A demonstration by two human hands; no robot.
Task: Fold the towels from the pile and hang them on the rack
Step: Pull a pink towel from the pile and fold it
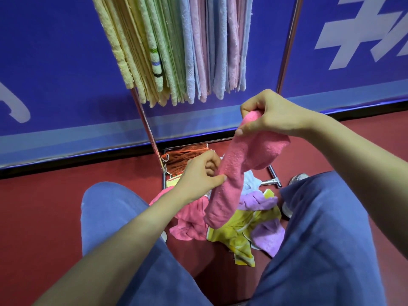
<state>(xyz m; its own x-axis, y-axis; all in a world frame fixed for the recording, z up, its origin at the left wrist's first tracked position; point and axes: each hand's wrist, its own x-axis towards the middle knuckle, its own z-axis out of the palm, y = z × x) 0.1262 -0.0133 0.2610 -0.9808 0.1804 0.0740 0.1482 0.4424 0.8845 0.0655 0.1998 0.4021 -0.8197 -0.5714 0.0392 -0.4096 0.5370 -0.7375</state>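
both hands (271, 115) gripping pink towel (234, 173), pile (242, 226) below

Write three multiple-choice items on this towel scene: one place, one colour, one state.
1. The loose pile lies: A on the floor at the rack's foot; B on a table; C in a basket.
2. The held towel is: A yellow; B pink; C brown.
3. The left hand and right hand are: A open, idle; B gripping the held towel; C holding a pole.
Answers: A, it spreads on red floor by the rack's base; B, plainly pink; B, both pinch it.
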